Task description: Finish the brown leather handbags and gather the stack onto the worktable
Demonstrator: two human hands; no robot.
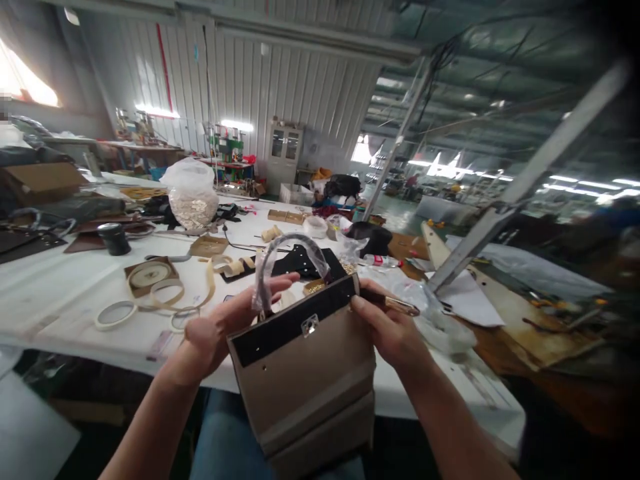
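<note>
**Handbag braced on the lap, both hands at its top corners**

The handbag (305, 380) stands upright at the near table edge, its bottom apparently down on the person's lap, front facing the camera. That likely takes the weight, so the hands only have to steady it.

Left hand (220, 330): palm vs. the bag's top-left corner, fingers straight and a little apart, laid along the top edge by the foot of the handle (290, 247). Not curled round anything; looks like a brace, not a grip. Thumb is hidden.

Right hand (390, 327): fingers closed on the top-right corner, pinching it. A thin pen-like tool (397, 305) sticks out to the right from the same grip, prob. kept there so it stays handy w/o letting go of the bag.

The handle is in clear plastic wrap, presumably vs. scuffs. The black flap (280, 330) lies shut across the front, metal clasp (310, 325) in the middle.

The white table (60, 287) behind carries tape rolls (116, 313), a black cup (114, 239), a plastic sack of small pale pieces (193, 200), a water bottle (383, 261) on its side and a black sheet (300, 261) just past the handle. All are beyond the hands, none touching the bag.
</note>
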